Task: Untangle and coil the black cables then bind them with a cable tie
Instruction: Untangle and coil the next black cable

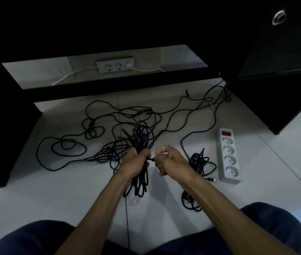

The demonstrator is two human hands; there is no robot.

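Left hand (134, 162) grips a coiled bundle (140, 144) of black cable at its waist, fingers curled round it; loops stick out above the fist and hang below it past the wrist, clear of the floor (72, 196) as far as I can tell. Right hand (168, 160) sits just beside the left, fingers curled, pinching a short black strap (151, 159) that spans the small gap between the two fists at bundle-waist height. Looks like the cable tie, too small to confirm. Rest of the black cable is a loose tangle (98, 129) spread over the pale floor beyond and left of the hands: several overlapping loops at far left, strands trailing up and right toward the dark cabinet leg (274, 107). A second, smaller coil (199, 162) lies on the floor just right of the right hand, partly hidden behind the wrist, a connector end (212, 179) poking out toward the white power strip (229, 156). A third small coil (191, 201) lies under the right forearm, nearer the person. Power strip lies right of the coils, four sockets, red switch at the far end. Under the dark bench (109, 24), a wall socket plate (115, 64) with a white lead (68, 75) plugged in. Knees in dark trousers at the bottom edge.
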